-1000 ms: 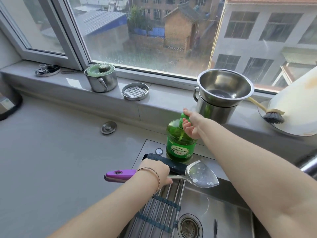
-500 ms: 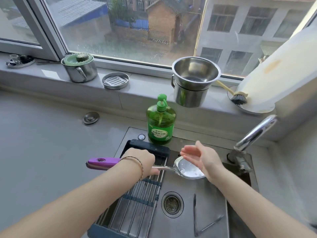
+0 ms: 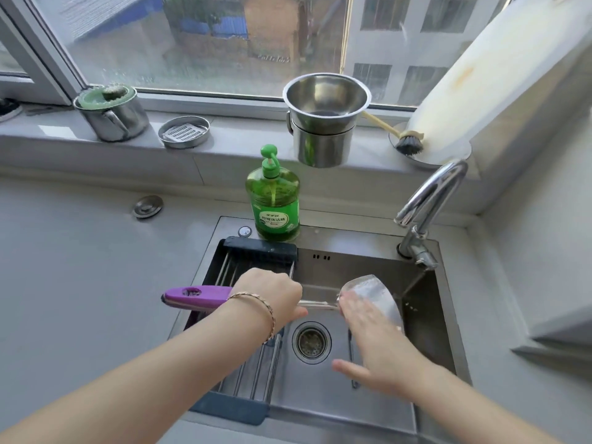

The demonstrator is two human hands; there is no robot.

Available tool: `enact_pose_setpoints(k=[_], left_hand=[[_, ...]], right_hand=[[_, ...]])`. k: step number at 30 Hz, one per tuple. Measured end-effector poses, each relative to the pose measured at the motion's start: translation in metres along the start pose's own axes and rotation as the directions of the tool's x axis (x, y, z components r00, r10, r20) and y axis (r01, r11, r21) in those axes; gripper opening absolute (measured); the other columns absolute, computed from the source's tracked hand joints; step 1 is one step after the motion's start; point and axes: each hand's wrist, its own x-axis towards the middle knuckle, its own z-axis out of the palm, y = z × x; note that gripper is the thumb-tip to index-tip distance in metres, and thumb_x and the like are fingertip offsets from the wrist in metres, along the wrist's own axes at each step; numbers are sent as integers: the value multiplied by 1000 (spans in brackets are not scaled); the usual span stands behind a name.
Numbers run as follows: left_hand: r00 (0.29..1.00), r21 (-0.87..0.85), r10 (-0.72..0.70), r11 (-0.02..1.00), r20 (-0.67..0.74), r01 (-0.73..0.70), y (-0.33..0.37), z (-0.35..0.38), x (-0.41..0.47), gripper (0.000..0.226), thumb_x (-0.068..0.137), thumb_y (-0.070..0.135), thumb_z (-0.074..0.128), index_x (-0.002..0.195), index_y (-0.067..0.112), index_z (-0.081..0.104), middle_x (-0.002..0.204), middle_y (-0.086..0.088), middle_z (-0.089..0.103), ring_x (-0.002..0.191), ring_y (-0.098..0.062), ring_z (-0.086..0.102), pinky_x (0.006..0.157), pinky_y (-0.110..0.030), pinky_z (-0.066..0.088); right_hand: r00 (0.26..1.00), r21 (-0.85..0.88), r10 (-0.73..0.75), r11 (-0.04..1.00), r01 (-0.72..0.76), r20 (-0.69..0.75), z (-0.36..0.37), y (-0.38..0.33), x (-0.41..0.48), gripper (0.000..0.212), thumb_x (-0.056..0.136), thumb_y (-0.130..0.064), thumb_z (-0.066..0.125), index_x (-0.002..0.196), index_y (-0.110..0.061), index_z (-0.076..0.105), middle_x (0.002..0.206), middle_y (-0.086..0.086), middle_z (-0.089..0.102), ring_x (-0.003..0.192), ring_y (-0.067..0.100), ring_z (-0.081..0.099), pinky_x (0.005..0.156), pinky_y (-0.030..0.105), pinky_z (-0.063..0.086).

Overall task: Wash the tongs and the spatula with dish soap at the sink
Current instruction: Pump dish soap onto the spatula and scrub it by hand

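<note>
My left hand (image 3: 272, 294) grips the spatula's purple handle (image 3: 198, 296) and holds it level over the steel sink (image 3: 362, 267). The spatula's metal blade (image 3: 373, 294) is tilted on edge and looks soapy. My right hand (image 3: 374, 344) lies flat against the blade with the fingers spread. The tongs (image 3: 351, 347) lie on the sink floor under my right hand, mostly hidden. A green dish soap bottle (image 3: 275, 200) with a pump stands on the sink's back rim.
A roll-up drying rack (image 3: 250, 373) covers the sink's left side, and the drain (image 3: 312, 341) sits in the middle. The faucet (image 3: 426, 200) curves over the back right corner. On the window sill stand a lidded pot (image 3: 112, 113), a strainer dish (image 3: 184, 132), stacked steel containers (image 3: 323, 123) and a brush (image 3: 408, 144).
My right hand left the soap pump, came down to the spatula blade and now slides flat along it. The blade has turned up on edge. The view has tilted down toward the sink.
</note>
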Motion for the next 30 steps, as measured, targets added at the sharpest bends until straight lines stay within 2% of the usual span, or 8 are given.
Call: enact_pose_setpoints(k=[5, 8, 10, 14, 18, 23, 27, 30], left_hand=[[999, 14, -2, 1000, -47, 3, 5, 13, -8, 47, 98, 47, 28, 103, 11, 57, 101, -6, 66, 92, -26, 64, 67, -31, 39], [998, 2, 21, 1000, -67, -21, 20, 12, -5, 47, 98, 48, 29, 104, 11, 58, 101, -6, 66, 92, -27, 64, 67, -30, 39], [997, 13, 25, 1000, -72, -24, 22, 10, -6, 48, 97, 49, 29, 104, 12, 58, 99, -5, 66, 92, -26, 65, 67, -29, 39], [994, 35, 24, 999, -105, -20, 17, 21, -16, 49, 97, 50, 26, 100, 12, 57, 90, -4, 64, 86, -24, 65, 62, -29, 40], [991, 11, 41, 999, -131, -40, 33, 22, -16, 48, 98, 49, 26, 103, 12, 56, 87, -3, 62, 87, -25, 65, 62, -29, 37], [992, 39, 22, 999, -128, -17, 27, 20, -15, 49, 96, 52, 26, 99, 13, 57, 75, -1, 54, 81, -23, 65, 53, -26, 36], [990, 23, 54, 998, -129, -52, 35, 26, -21, 46, 97, 52, 25, 94, 16, 53, 81, -1, 59, 81, -23, 65, 52, -27, 34], [994, 21, 51, 999, -93, -50, 39, 21, -18, 49, 96, 52, 26, 99, 14, 56, 84, -3, 61, 85, -24, 65, 61, -28, 38]], right_hand=[[992, -82, 102, 991, -107, -68, 1, 28, -15, 91, 86, -72, 9, 147, -6, 22, 150, 15, 29, 141, 17, 10, 114, 24, 2], [984, 24, 120, 993, -118, -131, 3, 16, -5, 117, 62, -83, -8, 149, -5, 0, 153, 6, -12, 138, 11, -21, 113, 20, -15], [994, 30, 30, 999, -27, -106, 7, 7, -10, 111, 63, -80, -4, 147, -9, -10, 151, 3, -22, 138, 8, -24, 113, 20, -16], [995, -102, 99, 990, -102, -26, 8, 30, -33, 89, 89, -68, 10, 143, -1, 30, 148, 16, 33, 144, 15, 11, 114, 26, 5], [981, -75, 180, 980, -186, -78, 2, 27, -23, 96, 88, -68, 6, 132, 7, 47, 139, 21, 46, 132, 26, 39, 109, 28, 7], [999, -169, 42, 985, -43, -12, 17, 25, -40, 88, 88, -69, 14, 142, -1, 30, 149, 13, 30, 143, 17, 14, 114, 27, 7], [977, -164, 96, 978, -127, -188, 10, 49, -39, 112, 73, -81, -2, 146, 2, 17, 153, 13, 7, 144, 21, 6, 113, 24, -8], [988, -167, 9, 985, -35, -155, 19, 22, -39, 104, 80, -77, 5, 143, 2, 31, 151, 17, 23, 142, 23, 14, 113, 25, -1]])
